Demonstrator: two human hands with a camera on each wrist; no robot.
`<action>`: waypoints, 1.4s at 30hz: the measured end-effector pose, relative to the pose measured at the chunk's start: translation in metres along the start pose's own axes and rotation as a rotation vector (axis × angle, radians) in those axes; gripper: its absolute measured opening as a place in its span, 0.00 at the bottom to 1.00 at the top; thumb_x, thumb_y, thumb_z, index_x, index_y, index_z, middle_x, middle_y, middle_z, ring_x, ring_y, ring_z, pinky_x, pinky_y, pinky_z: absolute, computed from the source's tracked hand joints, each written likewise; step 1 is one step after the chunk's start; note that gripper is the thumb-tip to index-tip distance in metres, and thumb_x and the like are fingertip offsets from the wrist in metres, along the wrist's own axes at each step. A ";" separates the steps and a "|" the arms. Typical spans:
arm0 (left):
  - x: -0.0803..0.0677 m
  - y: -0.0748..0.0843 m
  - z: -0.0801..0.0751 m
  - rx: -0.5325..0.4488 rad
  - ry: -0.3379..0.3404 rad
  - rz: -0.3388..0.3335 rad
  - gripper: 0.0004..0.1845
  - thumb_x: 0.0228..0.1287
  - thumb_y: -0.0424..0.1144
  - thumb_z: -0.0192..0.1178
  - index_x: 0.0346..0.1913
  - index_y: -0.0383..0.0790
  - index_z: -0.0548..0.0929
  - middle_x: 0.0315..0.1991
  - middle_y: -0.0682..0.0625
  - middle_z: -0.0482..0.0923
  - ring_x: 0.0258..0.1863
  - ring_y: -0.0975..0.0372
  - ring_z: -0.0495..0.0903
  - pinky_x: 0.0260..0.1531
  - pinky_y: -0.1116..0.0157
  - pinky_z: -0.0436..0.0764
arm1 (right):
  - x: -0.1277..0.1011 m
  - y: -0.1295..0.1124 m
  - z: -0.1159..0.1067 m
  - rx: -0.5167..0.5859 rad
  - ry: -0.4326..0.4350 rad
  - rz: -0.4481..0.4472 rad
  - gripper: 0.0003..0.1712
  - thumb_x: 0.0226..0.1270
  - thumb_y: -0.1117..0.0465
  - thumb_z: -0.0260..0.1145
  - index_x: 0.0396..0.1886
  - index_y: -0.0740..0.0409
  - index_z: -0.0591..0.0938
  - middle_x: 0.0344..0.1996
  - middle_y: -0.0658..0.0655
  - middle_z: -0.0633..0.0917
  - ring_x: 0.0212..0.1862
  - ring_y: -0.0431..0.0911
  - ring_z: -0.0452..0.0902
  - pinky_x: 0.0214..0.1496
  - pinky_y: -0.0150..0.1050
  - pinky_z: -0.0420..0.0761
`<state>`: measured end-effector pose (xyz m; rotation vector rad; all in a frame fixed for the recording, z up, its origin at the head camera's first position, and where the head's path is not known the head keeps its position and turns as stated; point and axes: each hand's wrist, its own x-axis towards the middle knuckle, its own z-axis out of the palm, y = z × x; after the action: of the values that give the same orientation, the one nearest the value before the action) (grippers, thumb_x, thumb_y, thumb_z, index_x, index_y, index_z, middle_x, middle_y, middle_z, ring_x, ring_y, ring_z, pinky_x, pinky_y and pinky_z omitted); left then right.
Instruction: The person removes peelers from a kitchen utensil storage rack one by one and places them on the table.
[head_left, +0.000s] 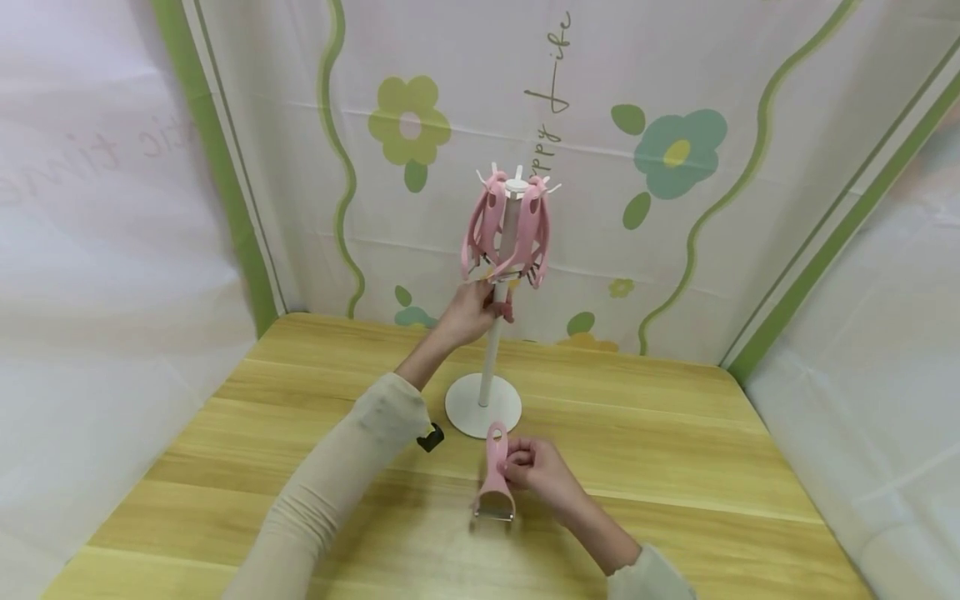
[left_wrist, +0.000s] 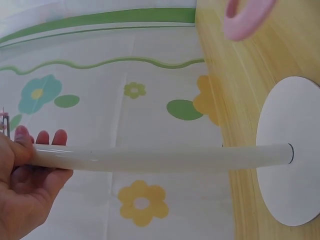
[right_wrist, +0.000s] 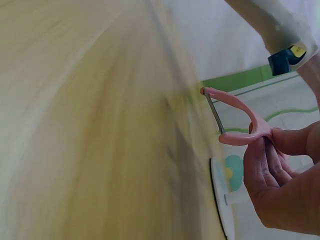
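While our left hand grips the stand's pole, our right hand pinches 1 pink peeler.

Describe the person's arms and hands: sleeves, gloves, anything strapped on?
Both hands are bare: the left hand and right hand wear no gloves, and no rings show. Both arms wear long cream sleeves; the left sleeve fits closely and ends short of the wrist. A small black clip-like part shows at its cuff; the right wrist view shows it dark blue with a yellow spot.
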<state>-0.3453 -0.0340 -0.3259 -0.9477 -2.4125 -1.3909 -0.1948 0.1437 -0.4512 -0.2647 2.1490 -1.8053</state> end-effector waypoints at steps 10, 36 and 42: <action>0.003 0.006 -0.005 0.011 -0.058 -0.063 0.08 0.72 0.26 0.54 0.50 0.31 0.77 0.37 0.40 0.84 0.42 0.47 0.87 0.51 0.56 0.84 | 0.006 0.018 0.000 -0.055 0.002 0.084 0.12 0.68 0.71 0.63 0.48 0.75 0.77 0.24 0.50 0.81 0.30 0.38 0.75 0.32 0.29 0.79; 0.000 -0.002 -0.005 -0.004 -0.083 -0.042 0.04 0.74 0.27 0.51 0.45 0.33 0.76 0.36 0.42 0.82 0.41 0.52 0.86 0.53 0.56 0.83 | 0.005 0.025 0.001 -0.481 -0.039 -0.002 0.07 0.68 0.64 0.66 0.35 0.66 0.79 0.19 0.53 0.84 0.19 0.41 0.81 0.21 0.36 0.82; -0.001 -0.001 -0.003 -0.019 -0.086 -0.060 0.03 0.75 0.30 0.52 0.44 0.35 0.77 0.36 0.43 0.82 0.42 0.50 0.86 0.53 0.55 0.82 | 0.004 0.014 -0.009 -0.543 -0.002 -0.044 0.10 0.71 0.60 0.64 0.39 0.64 0.81 0.18 0.54 0.84 0.17 0.41 0.77 0.18 0.32 0.75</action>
<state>-0.3460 -0.0371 -0.3256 -0.9659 -2.5140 -1.4235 -0.2005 0.1533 -0.4644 -0.4367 2.6109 -1.2016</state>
